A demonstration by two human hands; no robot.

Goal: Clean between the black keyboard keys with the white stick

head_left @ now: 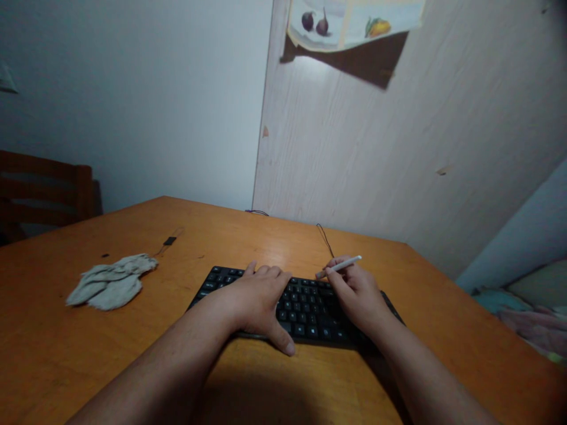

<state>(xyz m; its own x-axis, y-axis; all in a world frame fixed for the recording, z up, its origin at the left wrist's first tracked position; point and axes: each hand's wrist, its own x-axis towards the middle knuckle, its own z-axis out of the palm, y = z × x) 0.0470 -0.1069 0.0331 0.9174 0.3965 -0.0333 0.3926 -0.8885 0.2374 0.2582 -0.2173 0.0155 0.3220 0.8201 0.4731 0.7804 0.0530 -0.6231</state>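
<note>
A black keyboard (305, 310) lies flat on the wooden table, across the space in front of me. My left hand (259, 301) rests on its left half, fingers stretched over the keys and thumb reaching past the near edge. Between the thumb and fingers of my right hand (357, 289) is a slim white brush-like stick (348, 263). Its wider greyish end points down and left at the keyboard's far edge, but I cannot tell whether it touches. The right forearm and hand cover part of the keyboard's right end.
On the table (248, 236), a crumpled grey cloth (113, 282) lies to the left. Near it is a small black piece (169, 241) on a thin cord. A dark cable (325, 238) runs behind the keyboard. A wooden chair (44, 192) stands far left; the wall rises behind.
</note>
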